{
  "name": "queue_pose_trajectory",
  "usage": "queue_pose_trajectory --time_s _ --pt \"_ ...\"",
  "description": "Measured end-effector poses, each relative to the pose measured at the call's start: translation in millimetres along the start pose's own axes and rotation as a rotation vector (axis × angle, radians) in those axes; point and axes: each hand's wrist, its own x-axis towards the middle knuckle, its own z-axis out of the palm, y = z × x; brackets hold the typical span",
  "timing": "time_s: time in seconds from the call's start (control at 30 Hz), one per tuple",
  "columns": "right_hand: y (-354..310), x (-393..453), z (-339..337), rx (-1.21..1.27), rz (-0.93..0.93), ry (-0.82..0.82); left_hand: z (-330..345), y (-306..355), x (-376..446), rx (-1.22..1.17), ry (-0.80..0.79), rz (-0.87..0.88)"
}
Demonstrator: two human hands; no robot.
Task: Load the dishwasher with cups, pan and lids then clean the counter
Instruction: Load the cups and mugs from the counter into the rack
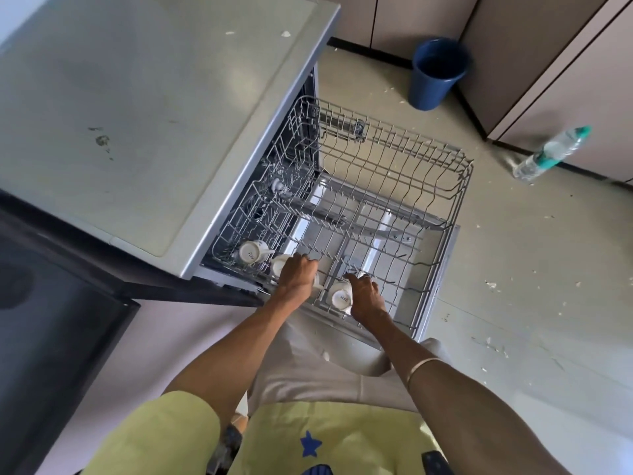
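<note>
— Your yellow shirt (308, 437) fills the six o'clock edge, and both your forearms reach up from it toward the pulled-out upper rack (394, 186). What's at nine o'clock?

— You have the dark glass appliance (51, 320) there, and above it, toward ten o'clock, the grey dishwasher top (137, 114) with a few stains and crumbs.

— And the cups?

— You've got three, all upside down along the rack's near left side. The far-left cup (252, 252) stands free under the top's edge. Your left hand (298, 277) curls down over the middle cup (281, 264), gripping it. Just right of that, your right hand (364, 296) is wrapped around the side of the third cup (340, 296), index finger pointing to twelve o'clock.

— Anything at the right?

— You'll see a blue bucket (436, 73) at one o'clock on the littered floor, and a plastic water bottle (551, 152) at two o'clock beside the cabinet base.
</note>
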Motion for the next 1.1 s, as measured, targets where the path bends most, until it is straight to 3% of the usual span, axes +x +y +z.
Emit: queue_pose_trajectory --time_s 0.3,0.67,0.97,1.1 --pt "-12 -37 -64 0.011 -0.010 0.023 -66 12 -50 -0.059 0.102 -0.014" --pt "-96 -73 -160 -0.034 -0.299 0.059 -141 28 -155 -0.226 0.364 -0.194" --pt "-194 -91 -152 -0.209 -0.600 0.038 -166 -1 -238 -0.346 0.657 -0.484" --pt "-247 -111 -126 -0.174 -0.781 0.047 -167 -32 -282 -0.413 0.773 -0.557"
